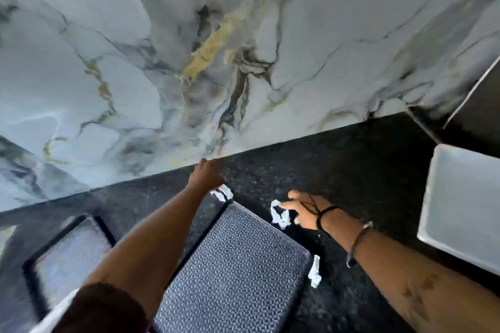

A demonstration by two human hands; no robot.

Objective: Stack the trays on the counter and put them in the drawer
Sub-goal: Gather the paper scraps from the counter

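Note:
A dark blue patterned tray (232, 267) lies flat in the middle of the black counter (351, 170). To its left sits a second tray (70, 257) with a dark rim and a shiny bottom. A white rectangular tray (462, 205) rests at the right edge. My left hand (207, 173) reaches past the patterned tray's far corner, fingers curled near a scrap of white paper (223, 193). My right hand (305, 209) hovers low over the counter with its fingertips on another crumpled white paper scrap (280, 215).
A third paper scrap (314, 270) lies by the patterned tray's right edge. A marble-patterned wall (216, 48) rises behind the counter. A dark panel with a light metal edge (470, 92) stands at the far right.

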